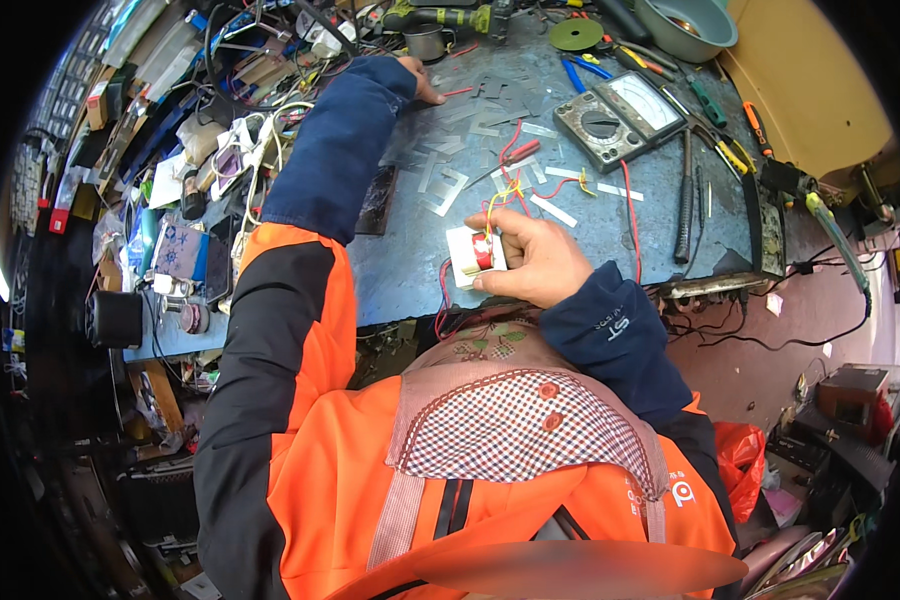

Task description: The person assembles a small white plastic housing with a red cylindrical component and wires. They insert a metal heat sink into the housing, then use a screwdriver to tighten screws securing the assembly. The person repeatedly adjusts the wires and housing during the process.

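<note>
My right hand (536,262) is closed on a small transformer coil (483,252) near the bench's front edge. The coil has a white frame, a red winding, and yellow and red leads. Far across the bench, my left hand (426,82) reaches down among thin metal laminations (500,100), beside a metal cup (425,43). A short red piece (458,92) lies at its fingertips; the sleeve and the angle hide most of its fingers. More E-shaped laminations (447,190) are scattered between my hands. A red-handled test probe (521,152) lies just beyond the coil.
An analog multimeter (610,122) sits right of the laminations, with a hammer (684,200), pliers (586,68) and screwdrivers nearby. A grey bowl (686,30) and green disc (576,34) stand at the far right. Cables (260,150) and boxes crowd the left side.
</note>
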Motion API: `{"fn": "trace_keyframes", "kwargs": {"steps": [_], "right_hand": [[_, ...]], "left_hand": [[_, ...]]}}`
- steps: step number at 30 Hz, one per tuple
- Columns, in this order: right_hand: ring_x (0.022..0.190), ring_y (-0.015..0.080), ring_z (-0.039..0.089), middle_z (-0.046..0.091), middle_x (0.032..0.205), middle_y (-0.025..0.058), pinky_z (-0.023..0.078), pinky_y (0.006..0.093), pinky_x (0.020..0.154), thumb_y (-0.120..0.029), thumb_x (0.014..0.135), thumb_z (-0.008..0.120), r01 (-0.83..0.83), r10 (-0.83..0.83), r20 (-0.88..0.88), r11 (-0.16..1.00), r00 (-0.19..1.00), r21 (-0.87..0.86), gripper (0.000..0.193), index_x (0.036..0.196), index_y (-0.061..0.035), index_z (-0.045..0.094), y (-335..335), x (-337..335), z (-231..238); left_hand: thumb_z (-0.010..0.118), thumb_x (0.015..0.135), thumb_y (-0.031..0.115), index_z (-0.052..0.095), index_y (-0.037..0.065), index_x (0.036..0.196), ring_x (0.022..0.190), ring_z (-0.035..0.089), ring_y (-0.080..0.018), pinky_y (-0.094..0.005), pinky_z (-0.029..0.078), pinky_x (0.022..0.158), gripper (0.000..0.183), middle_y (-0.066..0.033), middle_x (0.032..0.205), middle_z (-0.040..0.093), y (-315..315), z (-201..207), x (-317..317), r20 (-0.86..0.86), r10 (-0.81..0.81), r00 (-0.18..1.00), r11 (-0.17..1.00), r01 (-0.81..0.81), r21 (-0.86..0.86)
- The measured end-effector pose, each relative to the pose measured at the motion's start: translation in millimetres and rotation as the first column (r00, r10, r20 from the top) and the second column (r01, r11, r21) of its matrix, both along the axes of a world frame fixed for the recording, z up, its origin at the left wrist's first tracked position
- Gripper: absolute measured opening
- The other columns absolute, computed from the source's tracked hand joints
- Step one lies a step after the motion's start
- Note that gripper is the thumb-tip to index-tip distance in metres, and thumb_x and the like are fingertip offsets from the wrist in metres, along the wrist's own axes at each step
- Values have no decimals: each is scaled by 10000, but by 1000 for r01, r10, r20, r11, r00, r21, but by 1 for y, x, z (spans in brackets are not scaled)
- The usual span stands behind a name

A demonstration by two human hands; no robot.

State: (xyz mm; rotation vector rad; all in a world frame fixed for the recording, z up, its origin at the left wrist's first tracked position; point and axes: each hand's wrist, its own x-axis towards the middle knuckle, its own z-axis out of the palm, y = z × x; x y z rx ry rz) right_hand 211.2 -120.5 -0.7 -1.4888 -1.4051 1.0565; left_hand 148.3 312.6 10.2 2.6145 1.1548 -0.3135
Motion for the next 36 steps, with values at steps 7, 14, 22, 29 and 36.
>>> {"fn": "trace_keyframes", "kwargs": {"steps": [7, 14, 22, 29, 36], "right_hand": [[614, 148, 577, 596, 670, 26, 433, 359, 610, -278, 778, 896, -13, 13, -26, 1000, 1000, -4, 661, 1377, -81, 701, 1, -1, -3], [614, 141, 570, 590, 666, 23, 429, 358, 603, -267, 766, 903, -2, 6, -90, 999, 996, 44, 670, 1376, -78, 704, 2, -1, -12], [588, 134, 526, 543, 643, 13, 408, 348, 591, -267, 760, 902, -5, 6, -49, 1000, 999, 30, 659, 1360, -65, 717, 1, -1, 0], [598, 94, 483, 507, 654, -17, 375, 321, 580, -241, 761, 905, 14, -11, -110, 1000, 994, 23, 676, 1378, -47, 709, 5, 0, -13], [608, 51, 367, 371, 672, -68, 311, 283, 584, -172, 781, 904, 34, -6, -299, 995, 954, 91, 689, 1426, -44, 697, 6, -6, -43]], "left_hand": [[918, 834, 484, 719, 95, 1399, 1323, 638, -429, -473, 508, 1133, 715, -243, 1377, 694, 7, -23, -5, 254, -136, 958, 991, 128, 48], [871, 891, 380, 757, 76, 1315, 1154, 714, -374, -449, 577, 998, 534, -191, 1268, 740, -61, -35, 42, 467, -467, 751, 873, 306, 380], [945, 741, 224, 757, 20, 1014, 927, 754, -311, -430, 594, 828, 389, -155, 1007, 784, -44, -10, 47, 182, -300, 936, 954, 293, 63], [755, 901, 338, 816, 37, 979, 885, 754, -430, -500, 601, 806, 317, -250, 952, 766, -64, -2, 9, 360, -350, 865, 903, 209, 375], [657, 937, 80, 616, 68, 960, 635, 679, -220, -372, 541, 553, 48, -108, 803, 683, -121, 30, -44, 645, 390, 657, 883, -68, -464]]}}
